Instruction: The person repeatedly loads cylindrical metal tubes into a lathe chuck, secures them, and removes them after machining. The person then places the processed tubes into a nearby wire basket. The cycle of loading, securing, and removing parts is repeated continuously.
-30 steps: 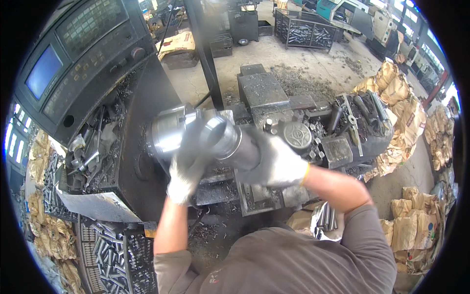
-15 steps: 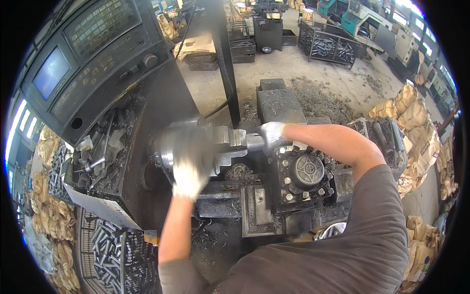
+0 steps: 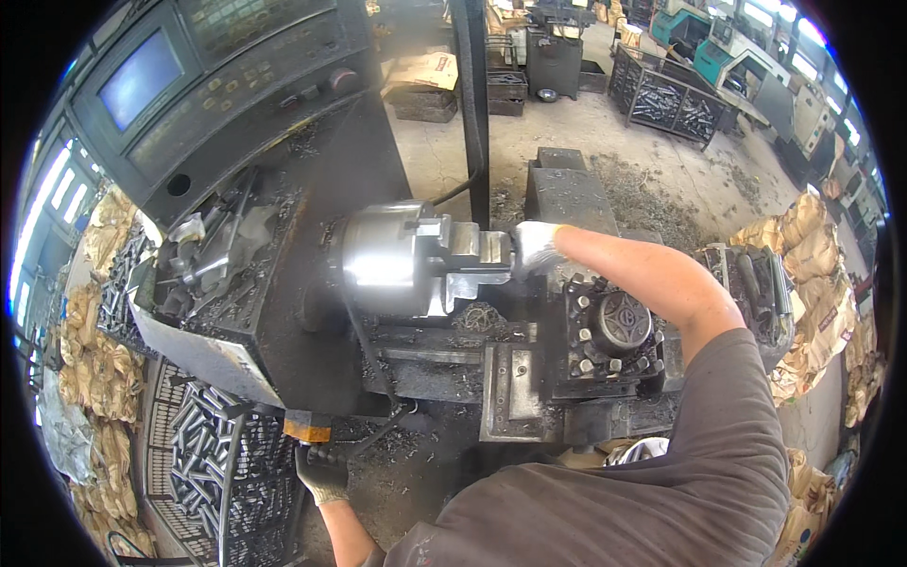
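Have drawn the left hand point(image 3: 323, 477) off the chuck point(image 3: 380, 257) and down, after blurring across it half a second ago; now low beside an orange-painted corner point(image 3: 307, 432), with dark-coated fingers bent; cannot tell whether closed on anything there; have kept the right hand point(image 3: 536, 249) up at the outer end of the chuck, right against the stepped jaws or nearly so; cannot tell, behind the glove, whether clamped on anything; hold the two hands well apart.

Can no longer see the shiny cylinder that bridged jaws and glove half a second ago; probably sunk farther into the chuck, to judge by the closed gap, and perhaps steadied by the right hand alone; hidden now, so cannot confirm.

Find the chuck just left of the middle, mounted on the dark machine housing point(image 3: 354, 156); read its long axis as running left to right, nearly level across the view, with jaws facing right; pass, along that line, on the far side of the tool post point(image 3: 612, 326), set nearer the body; expect the cylinder, if inside, to share that axis.
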Motion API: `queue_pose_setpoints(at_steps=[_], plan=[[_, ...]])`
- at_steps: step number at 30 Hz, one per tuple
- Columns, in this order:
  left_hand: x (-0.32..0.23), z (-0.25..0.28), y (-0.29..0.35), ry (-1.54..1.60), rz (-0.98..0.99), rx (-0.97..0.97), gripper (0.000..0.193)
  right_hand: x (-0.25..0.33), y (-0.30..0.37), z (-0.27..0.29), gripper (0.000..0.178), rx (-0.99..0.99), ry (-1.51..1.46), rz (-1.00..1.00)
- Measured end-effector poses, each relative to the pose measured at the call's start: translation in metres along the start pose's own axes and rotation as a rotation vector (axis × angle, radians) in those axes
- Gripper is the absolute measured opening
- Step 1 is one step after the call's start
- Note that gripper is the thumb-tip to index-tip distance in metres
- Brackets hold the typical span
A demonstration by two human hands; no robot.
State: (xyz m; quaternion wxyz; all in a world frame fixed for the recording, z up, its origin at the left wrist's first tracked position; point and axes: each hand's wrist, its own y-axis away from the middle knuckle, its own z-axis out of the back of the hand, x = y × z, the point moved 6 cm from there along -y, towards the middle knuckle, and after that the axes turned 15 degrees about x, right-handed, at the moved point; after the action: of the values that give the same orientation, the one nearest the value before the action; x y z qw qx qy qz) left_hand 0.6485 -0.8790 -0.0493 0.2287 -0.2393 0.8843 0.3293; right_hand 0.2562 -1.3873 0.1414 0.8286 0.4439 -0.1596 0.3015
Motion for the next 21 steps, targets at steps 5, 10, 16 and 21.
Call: queue_pose_setpoints(at_steps=[5,10,16,21], plan=[[-0.021,0.008,-0.008,-0.392,-0.054,0.226,0.027,-0.001,0.012,0.004,0.072,-0.07,0.127,0.069],[-0.032,0.027,-0.016,-0.66,-0.266,-0.044,0.021,0.039,0.082,0.005,0.065,-0.692,0.453,0.011],[-0.071,-0.168,0.113,-1.455,-1.339,0.105,0.046,0.142,0.248,-0.103,0.041,-0.775,0.021,0.636],[-0.067,-0.389,0.108,-1.645,-1.523,0.645,0.036,0.146,0.276,-0.186,0.037,-0.567,-0.262,0.665]])
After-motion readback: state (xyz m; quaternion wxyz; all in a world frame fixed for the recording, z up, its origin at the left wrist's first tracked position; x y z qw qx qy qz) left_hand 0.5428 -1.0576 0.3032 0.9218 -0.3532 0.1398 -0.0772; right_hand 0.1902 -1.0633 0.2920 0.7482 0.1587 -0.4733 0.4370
